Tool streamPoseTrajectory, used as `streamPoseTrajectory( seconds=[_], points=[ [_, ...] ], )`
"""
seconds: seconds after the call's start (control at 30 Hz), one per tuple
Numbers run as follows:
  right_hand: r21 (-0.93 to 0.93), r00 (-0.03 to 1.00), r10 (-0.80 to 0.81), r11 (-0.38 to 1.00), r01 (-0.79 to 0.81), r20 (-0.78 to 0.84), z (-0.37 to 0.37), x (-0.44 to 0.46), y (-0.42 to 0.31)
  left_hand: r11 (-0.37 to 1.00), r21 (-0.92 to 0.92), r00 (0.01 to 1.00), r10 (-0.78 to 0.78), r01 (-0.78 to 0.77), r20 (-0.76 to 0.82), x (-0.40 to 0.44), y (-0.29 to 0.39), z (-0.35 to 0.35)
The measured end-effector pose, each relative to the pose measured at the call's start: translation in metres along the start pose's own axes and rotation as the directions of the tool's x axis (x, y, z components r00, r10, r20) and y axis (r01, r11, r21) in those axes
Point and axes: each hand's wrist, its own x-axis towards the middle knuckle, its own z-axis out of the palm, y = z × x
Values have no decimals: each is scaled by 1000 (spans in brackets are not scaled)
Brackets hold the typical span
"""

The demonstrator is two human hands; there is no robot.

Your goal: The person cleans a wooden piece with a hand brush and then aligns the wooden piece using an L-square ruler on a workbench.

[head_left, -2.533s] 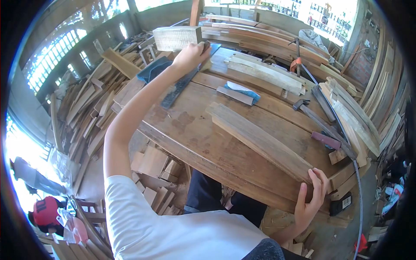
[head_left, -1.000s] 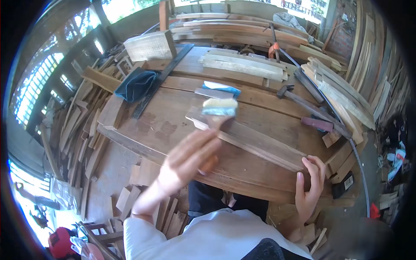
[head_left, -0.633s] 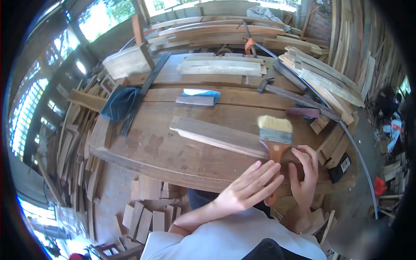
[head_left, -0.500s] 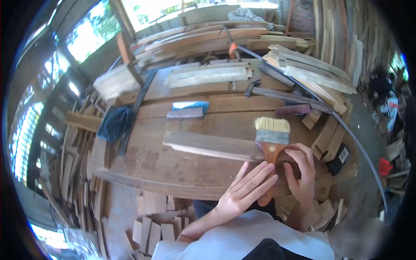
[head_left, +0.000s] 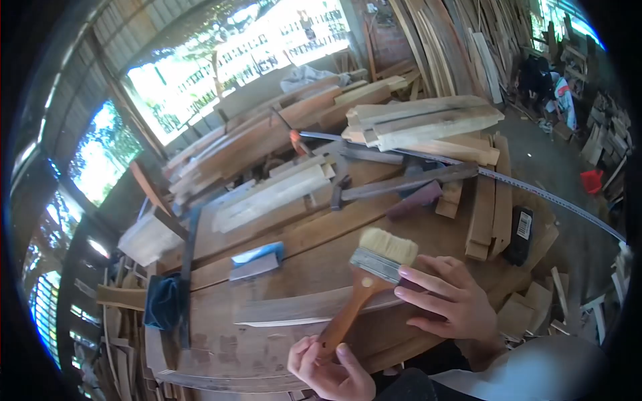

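Presumably risking a tip or slip of the paintbrush (head_left: 365, 286) through pinching it only near the handle's tail, in nearly closed fingers of the left hand (head_left: 336, 381). Extending from those fingers toward one o'clock, crossing before the wooden strip (head_left: 287, 309) at eleven; passing just beside the loosely spread, apparently unladen fingers of the right hand (head_left: 461, 305) at two, contact unclear.

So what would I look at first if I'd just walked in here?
Probably the paintbrush, front and centre over the table, with the left hand at its lower end and the right hand near its bristles. Next, maybe, the bright opening at the top, or the red thing on the floor at the far right.
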Motion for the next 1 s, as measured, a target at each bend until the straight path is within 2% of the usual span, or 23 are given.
streamPoseTrajectory(
  seconds=[0.03,0.07,0.13,0.2,0.23,0.3,0.33,0.37,0.43,0.47,0.53,0.57,0.63,0.67,0.73,0.77,0.83,0.87,0.93,1.0],
  points=[
    [58,1000,-25,998,24,14,1,0,2,997,66,998,44,-46,36,3,1,-2],
    [60,999,-36,998,35,1,1,0,4,997,70,998,26,-30,50,3,-1,-5],
    [89,1000,-19,996,21,-19,2,-3,5,992,73,991,96,-103,89,3,-8,-10],
    [107,999,-7,994,13,-50,4,-4,7,988,44,989,144,-145,25,2,-21,-8],
    [119,998,-12,993,19,-61,4,-3,7,994,90,998,62,-62,-3,0,-12,-6],
    [126,997,-30,991,38,-69,4,-3,10,931,347,989,69,-110,128,10,2,-3],
    [124,998,-25,992,32,-58,3,-3,11,909,398,987,74,-124,140,11,5,2],
    [118,998,-32,992,37,-48,3,-2,11,909,401,988,58,-111,141,10,3,3],
    [114,999,-34,993,35,-16,2,1,10,940,293,961,100,-177,258,11,-4,-2],
    [118,999,-37,992,37,-4,0,1,10,920,322,954,138,-223,268,13,-5,-5],
    [123,998,-9,992,0,69,-4,1,9,965,254,973,11,-71,231,2,-9,-15],
    [141,999,-1,990,-5,40,-6,6,7,996,88,948,-8,-21,317,-6,-29,-30],
    [90,1000,-3,996,1,19,-1,2,6,961,139,919,178,-239,353,18,-18,-20],
    [98,1000,-12,995,11,9,-1,3,5,961,136,945,200,-241,260,15,-18,-11],
    [125,1000,5,992,-3,-12,3,3,3,993,101,969,41,-67,244,10,-7,-9],
    [148,999,29,989,-22,-43,3,3,2,993,99,947,27,-61,319,16,-2,-16],
    [213,984,180,962,-173,-12,-2,2,-4,986,168,966,-64,21,252,12,6,-14],
    [198,984,159,970,-141,-78,0,1,-3,981,183,964,-108,64,242,10,8,-14],
    [193,987,145,973,-130,-66,1,-3,-3,984,85,972,-170,159,159,9,10,-7],
    [204,989,139,971,-126,-49,1,-3,-8,970,74,955,-241,232,170,10,11,-2]
  ],
)
